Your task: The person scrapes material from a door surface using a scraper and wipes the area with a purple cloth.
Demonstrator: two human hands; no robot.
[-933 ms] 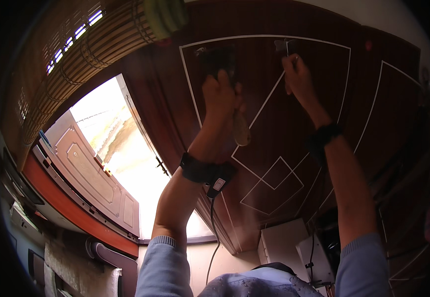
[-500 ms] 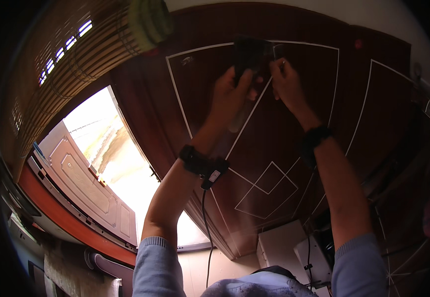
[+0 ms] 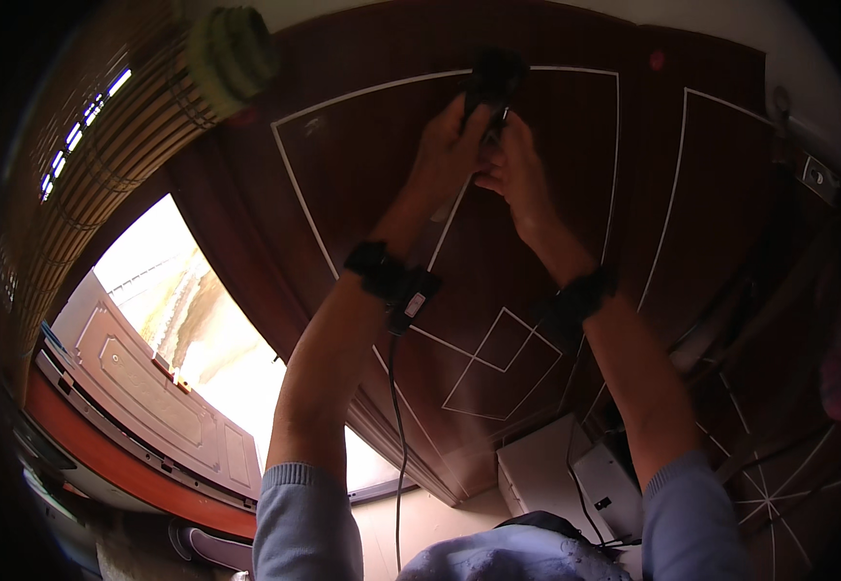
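Note:
Raised in front of the dark red-brown panelled surface, my left hand (image 3: 451, 145) is closed round the lower part of a black object (image 3: 498, 73). Its kind is too dark to tell. My right hand (image 3: 517, 169) meets it from the other side, fingers bent and pressed in at the object's lower end beside the left fingers. A small bright glint shows between the hands; what the right fingertips pinch there is hidden. Black bands (image 3: 580, 298) circle both wrists, and a cable (image 3: 396, 436) hangs from the left one.
White lines (image 3: 619, 174) form frames and diamonds on the dark surface. A rolled bamboo blind (image 3: 140, 126) hangs at upper left, above a bright open doorway and a panelled door (image 3: 140, 363). White boxes (image 3: 561, 474) stand below. A metal plate (image 3: 817, 176) is at right.
My right hand has come in to the left hand, closing the gap between them. The black object now looks shorter and tilted. The whole view has shifted slightly.

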